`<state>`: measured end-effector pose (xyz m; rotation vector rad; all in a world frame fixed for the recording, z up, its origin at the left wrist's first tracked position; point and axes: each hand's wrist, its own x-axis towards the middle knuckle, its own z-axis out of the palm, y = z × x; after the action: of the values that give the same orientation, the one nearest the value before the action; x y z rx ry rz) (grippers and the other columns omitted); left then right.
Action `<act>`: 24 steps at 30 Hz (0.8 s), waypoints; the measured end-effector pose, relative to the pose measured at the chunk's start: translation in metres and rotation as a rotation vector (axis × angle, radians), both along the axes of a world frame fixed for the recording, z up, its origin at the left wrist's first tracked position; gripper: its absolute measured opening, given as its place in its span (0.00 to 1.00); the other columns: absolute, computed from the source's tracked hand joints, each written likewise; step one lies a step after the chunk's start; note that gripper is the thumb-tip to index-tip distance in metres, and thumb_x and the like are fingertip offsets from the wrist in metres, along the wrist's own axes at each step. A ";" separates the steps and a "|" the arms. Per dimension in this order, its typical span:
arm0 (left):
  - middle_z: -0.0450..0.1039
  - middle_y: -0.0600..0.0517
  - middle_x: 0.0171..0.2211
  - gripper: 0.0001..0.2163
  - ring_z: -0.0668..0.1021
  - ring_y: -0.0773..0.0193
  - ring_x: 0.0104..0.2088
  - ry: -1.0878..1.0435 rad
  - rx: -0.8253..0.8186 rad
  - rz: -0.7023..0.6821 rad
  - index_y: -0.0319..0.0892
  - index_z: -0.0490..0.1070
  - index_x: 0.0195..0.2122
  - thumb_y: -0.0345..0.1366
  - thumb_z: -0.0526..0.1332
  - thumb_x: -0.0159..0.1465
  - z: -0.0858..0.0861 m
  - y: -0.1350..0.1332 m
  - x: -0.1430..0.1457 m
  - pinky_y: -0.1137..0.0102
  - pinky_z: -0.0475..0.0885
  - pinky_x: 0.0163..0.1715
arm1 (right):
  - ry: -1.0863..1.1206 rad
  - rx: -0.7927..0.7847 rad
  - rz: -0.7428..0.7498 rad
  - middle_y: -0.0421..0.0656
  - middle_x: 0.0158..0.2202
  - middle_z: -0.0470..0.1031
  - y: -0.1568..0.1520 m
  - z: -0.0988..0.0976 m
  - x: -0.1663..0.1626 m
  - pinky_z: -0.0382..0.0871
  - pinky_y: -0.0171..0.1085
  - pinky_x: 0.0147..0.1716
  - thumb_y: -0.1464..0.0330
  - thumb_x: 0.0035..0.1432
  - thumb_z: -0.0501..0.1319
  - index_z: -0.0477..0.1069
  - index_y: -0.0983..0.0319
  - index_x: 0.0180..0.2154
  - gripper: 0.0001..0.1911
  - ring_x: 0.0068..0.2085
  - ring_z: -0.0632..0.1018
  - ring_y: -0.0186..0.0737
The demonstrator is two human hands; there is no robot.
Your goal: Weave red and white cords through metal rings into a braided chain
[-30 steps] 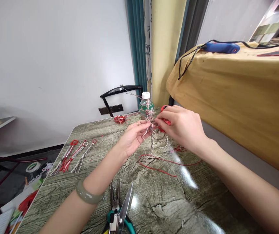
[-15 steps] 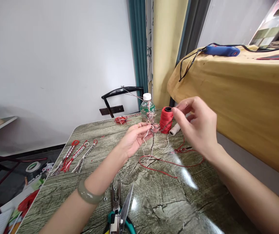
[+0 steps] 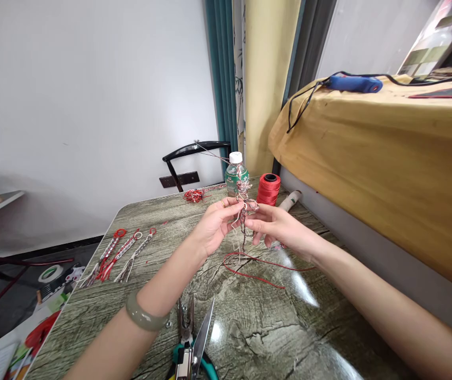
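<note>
My left hand [image 3: 214,224] and my right hand [image 3: 276,226] meet over the table, both pinched on a braided cord [image 3: 243,211] of red, white and dark strands. The braid runs up to a green water bottle [image 3: 236,175] with a white cap. Loose red cord [image 3: 255,266] trails from the braid onto the wood-grain table [image 3: 261,322]. A red thread spool [image 3: 268,189] stands just behind my right hand, with a pale spool [image 3: 291,200] lying beside it.
Three finished braids with rings [image 3: 121,252] lie at the table's left. Scissors and pliers [image 3: 191,343] sit at the near edge. A red cord tangle [image 3: 194,195] is at the back, a black chair [image 3: 194,153] beyond. A yellow-covered table [image 3: 384,158] holding a blue tool [image 3: 354,83] stands on the right.
My right hand pulled a strand up and to the right past the red spool, then came back down to the braid beside my left hand. The left hand stayed put.
</note>
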<state>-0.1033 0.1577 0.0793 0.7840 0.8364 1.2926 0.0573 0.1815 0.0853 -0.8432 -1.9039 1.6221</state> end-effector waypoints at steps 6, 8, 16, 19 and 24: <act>0.74 0.54 0.29 0.05 0.75 0.70 0.29 -0.007 -0.036 0.020 0.38 0.71 0.29 0.27 0.64 0.51 -0.002 0.001 0.002 0.73 0.67 0.33 | -0.013 0.352 -0.292 0.43 0.29 0.70 0.004 0.004 0.000 0.60 0.31 0.23 0.59 0.55 0.54 0.70 0.66 0.34 0.16 0.25 0.67 0.30; 0.75 0.54 0.28 0.05 0.75 0.71 0.29 -0.013 -0.049 0.025 0.38 0.71 0.30 0.27 0.64 0.51 -0.003 0.002 0.002 0.73 0.68 0.33 | -0.032 0.446 -0.356 0.41 0.25 0.69 0.005 0.010 0.001 0.58 0.32 0.24 0.62 0.54 0.56 0.70 0.66 0.28 0.13 0.25 0.66 0.30; 0.77 0.48 0.30 0.05 0.77 0.69 0.31 -0.089 -0.008 -0.023 0.35 0.71 0.33 0.25 0.62 0.53 -0.002 0.002 0.007 0.75 0.69 0.34 | 0.377 0.119 -0.354 0.40 0.32 0.70 0.002 0.008 0.001 0.56 0.28 0.18 0.65 0.56 0.55 0.68 0.62 0.35 0.09 0.21 0.64 0.24; 0.77 0.48 0.29 0.05 0.77 0.70 0.30 -0.122 0.018 -0.015 0.34 0.71 0.32 0.24 0.61 0.54 -0.002 0.002 0.009 0.77 0.69 0.34 | 0.304 -0.117 -0.242 0.42 0.36 0.70 0.001 -0.002 0.001 0.59 0.27 0.18 0.67 0.54 0.56 0.67 0.62 0.39 0.09 0.23 0.70 0.26; 0.77 0.46 0.31 0.03 0.78 0.67 0.30 -0.137 0.033 -0.017 0.34 0.71 0.31 0.24 0.61 0.54 -0.002 0.002 0.009 0.75 0.71 0.31 | 0.130 -0.154 -0.059 0.45 0.36 0.71 0.000 -0.006 0.006 0.67 0.29 0.26 0.63 0.53 0.58 0.66 0.63 0.44 0.16 0.31 0.75 0.32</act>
<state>-0.0947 0.1592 0.0769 0.7182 0.6989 1.3316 0.0635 0.1818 0.0798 -0.8252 -1.6673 1.7593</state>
